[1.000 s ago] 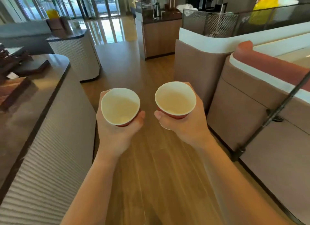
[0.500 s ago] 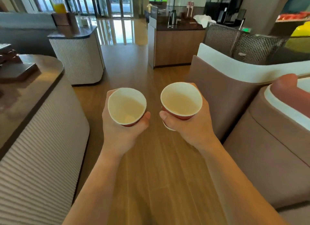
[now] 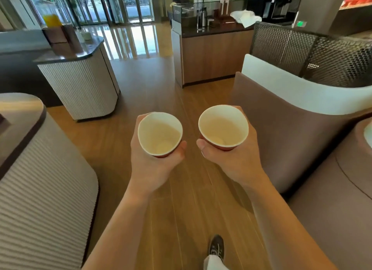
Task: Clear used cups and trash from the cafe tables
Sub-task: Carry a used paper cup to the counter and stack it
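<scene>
your left hand [image 3: 154, 165] curls around one paper cup [image 3: 160, 134], your right hand [image 3: 231, 161] around another cup [image 3: 223, 127]. both cups sit upright, side by side and apart, above the wooden floor [image 3: 141, 100], near a sofa [image 3: 291, 116].

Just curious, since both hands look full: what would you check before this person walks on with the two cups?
1. Left hand grips left cup: ok, fingers wrap round it.
2. Right hand grips right cup: ok, same hold.
3. Cups mouth up: ok, both rims face upward.
4. Cups drained: ok, both bottoms show and no liquid is seen.
5. Path ahead: ok, floor runs on between the ribbed counter and the sofa.
6. Place to drop them: cannot tell, no bin shows.
</scene>
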### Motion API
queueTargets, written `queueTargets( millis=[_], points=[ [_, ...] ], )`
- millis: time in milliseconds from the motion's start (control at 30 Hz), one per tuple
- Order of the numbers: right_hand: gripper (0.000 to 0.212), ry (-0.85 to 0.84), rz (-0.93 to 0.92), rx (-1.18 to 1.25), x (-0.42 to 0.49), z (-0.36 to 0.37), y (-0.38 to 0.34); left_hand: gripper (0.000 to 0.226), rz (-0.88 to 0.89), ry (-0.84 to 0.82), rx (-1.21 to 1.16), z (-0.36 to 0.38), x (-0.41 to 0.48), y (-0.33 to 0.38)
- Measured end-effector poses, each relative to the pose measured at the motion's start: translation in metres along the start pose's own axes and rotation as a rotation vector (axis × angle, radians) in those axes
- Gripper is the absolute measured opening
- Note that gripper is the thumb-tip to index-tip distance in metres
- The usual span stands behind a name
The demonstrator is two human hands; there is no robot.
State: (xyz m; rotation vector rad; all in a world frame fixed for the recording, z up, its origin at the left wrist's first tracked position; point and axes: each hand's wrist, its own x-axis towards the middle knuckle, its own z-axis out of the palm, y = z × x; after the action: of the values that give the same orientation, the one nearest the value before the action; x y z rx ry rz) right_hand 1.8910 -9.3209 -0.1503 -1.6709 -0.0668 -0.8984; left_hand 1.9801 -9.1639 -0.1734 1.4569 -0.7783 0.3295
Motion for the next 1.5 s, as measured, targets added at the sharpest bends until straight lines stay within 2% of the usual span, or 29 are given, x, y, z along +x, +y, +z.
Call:
queueTargets(
  millis=[300, 533, 767, 967, 1133, 1500],
  points=[
    [0.064, -0.031, -0.013, 0.027, 0.201, -0.038, 0.115, 0.064, 0.030, 0.030, 0.097, 0.089, 0.179, -0.100],
    [0.063, -0.049, 0.028, 0.038, 0.311, -0.044, 0.204, 0.065, -0.013, 0.032, 0.087, 0.131, 0.276, -0.190],
    [0.061, -0.069, 0.043, -0.005, 0.427, -0.020, 0.310, 0.063, -0.029, 0.077, 0.066, 0.151, 0.376, -0.310],
    [0.058, -0.085, 0.027, -0.075, 0.564, 0.018, 0.392, 0.067, -0.053, 0.118, 0.019, 0.161, 0.511, -0.414],
    [0.058, -0.035, 0.014, -0.048, 0.663, 0.027, 0.442, 0.071, -0.029, 0.089, 0.017, 0.182, 0.619, -0.478],
    [0.063, 0.066, 0.028, -0.040, 0.829, -0.013, 0.596, 0.066, -0.010, -0.016, -0.032, 0.286, 0.775, -0.626]
  ],
)
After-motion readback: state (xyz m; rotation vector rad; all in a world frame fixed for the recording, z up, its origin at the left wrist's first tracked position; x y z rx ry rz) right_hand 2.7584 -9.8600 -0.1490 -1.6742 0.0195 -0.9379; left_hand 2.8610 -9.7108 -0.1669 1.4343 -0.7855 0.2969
